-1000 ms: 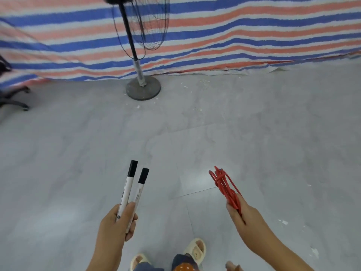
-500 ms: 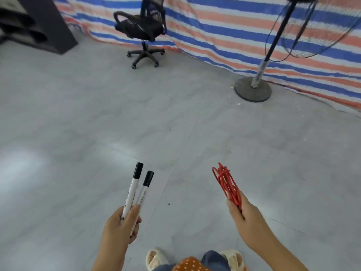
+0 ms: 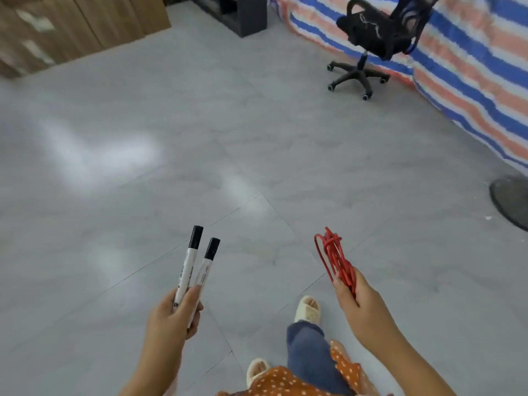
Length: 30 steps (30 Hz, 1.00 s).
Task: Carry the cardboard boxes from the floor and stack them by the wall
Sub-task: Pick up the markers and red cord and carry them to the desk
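I look down at a grey tiled floor from head height. My left hand grips two white markers with black caps, caps pointing away from me. My right hand clutches a bundle of red cord, looped and knotted at its far end. Both hands are full, fingers wrapped round what they carry.

Taking the black office chair as landmark: it stands far ahead and right of my hands, against a red, white and blue striped tarpaulin. Well to the left of the chair, in the far corner, stand tall brown shapes, blurred, that look like stacked cardboard boxes bearing pale labels. Between them and the chair sits a dark shelf unit. A round fan base lies nearer than the chair, on the right.

I judge the boxes stiff but crushable, bulky, perhaps heavy; they want two free hands under opposite bottom edges, so markers and cord must go down first.
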Tool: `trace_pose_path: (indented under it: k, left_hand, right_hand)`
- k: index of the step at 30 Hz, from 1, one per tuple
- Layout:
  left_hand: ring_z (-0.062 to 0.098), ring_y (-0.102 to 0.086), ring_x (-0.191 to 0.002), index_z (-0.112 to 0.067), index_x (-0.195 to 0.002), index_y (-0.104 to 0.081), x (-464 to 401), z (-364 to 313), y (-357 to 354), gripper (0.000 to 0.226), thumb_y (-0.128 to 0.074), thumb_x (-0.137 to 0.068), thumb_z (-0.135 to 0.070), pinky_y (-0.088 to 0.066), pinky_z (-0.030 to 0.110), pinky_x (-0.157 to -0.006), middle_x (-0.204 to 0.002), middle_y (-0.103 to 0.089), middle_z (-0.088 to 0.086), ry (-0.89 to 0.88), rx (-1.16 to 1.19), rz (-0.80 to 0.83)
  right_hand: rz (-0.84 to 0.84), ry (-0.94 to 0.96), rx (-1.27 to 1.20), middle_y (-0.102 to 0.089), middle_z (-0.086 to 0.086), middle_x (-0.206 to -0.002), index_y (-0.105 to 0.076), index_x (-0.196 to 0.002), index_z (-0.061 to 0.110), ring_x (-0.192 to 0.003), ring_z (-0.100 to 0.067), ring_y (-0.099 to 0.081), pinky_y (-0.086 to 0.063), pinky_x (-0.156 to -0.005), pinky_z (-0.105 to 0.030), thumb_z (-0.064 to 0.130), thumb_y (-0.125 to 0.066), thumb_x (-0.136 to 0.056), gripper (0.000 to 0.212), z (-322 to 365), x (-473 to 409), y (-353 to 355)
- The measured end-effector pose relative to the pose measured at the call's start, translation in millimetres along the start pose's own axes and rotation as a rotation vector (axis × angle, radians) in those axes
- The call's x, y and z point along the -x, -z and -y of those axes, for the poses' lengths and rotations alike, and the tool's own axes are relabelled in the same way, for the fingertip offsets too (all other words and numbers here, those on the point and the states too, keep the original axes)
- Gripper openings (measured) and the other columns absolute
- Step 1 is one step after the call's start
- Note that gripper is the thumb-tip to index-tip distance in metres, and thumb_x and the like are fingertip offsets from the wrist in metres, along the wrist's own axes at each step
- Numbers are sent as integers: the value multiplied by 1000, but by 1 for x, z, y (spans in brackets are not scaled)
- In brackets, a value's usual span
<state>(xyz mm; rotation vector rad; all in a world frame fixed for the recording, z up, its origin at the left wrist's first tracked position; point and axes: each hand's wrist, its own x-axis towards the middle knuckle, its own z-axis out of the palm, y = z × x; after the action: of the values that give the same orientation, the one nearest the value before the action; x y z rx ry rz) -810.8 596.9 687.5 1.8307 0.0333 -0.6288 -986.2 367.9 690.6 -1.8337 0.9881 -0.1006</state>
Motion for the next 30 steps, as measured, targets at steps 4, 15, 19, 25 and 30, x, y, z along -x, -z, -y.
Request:
trace_pose_path:
  k: [4, 15, 19, 25, 30]
  left_hand:
    - [9, -33, -43, -1, -74, -53, -39, -11, 8, 27, -57, -94, -19, -31, 17, -39, -52, -43, -2, 44, 97, -83]
    - [10, -35, -45, 0, -74, -56, -181, -98, 5, 36, -58, -91, -31, -31, 18, -39, -53, -42, -1, -2, 301, -472]
    - [8, -37, -45, 0, -77, -57, -204, -107, 14, 46, -57, -82, -46, -33, 18, -39, -53, -45, -1, 36, 394, -584]
    - [7, -36, -41, -1, -73, -55, -258, -109, 68, 49, -53, -79, -50, -31, 16, -37, -50, -44, 0, 88, 442, -774]
    - [6, -37, -41, 0, -76, -57, -329, -124, 147, 44, -55, -84, -43, -31, 16, -37, -50, -47, -2, 65, 496, -771]
  right_hand:
    - [116, 9, 40, -62, 10, -95, -46, -132, 20, -81, -3, -57, -45, -59, -8, 30, -44, -98, 35, 27, -67, -21]
    - [403, 273, 174, -43, 5, -54, -52, -105, 26, -43, -4, -37, -32, -43, -19, 28, -45, -99, 10, 160, -292, -34]
    - [495, 378, 229, -39, 3, -56, -52, -95, 30, -44, -5, -32, -29, -44, -19, 24, -46, -99, 9, 206, -349, -63]
    - [640, 448, 268, -45, -2, -63, -54, -93, 25, -48, -6, -35, -32, -48, -18, 25, -45, -99, 11, 273, -408, -152]
    - [649, 476, 242, -42, 2, -58, -54, -98, 26, -45, -5, -34, -31, -44, -18, 26, -45, -99, 9, 333, -441, -238]
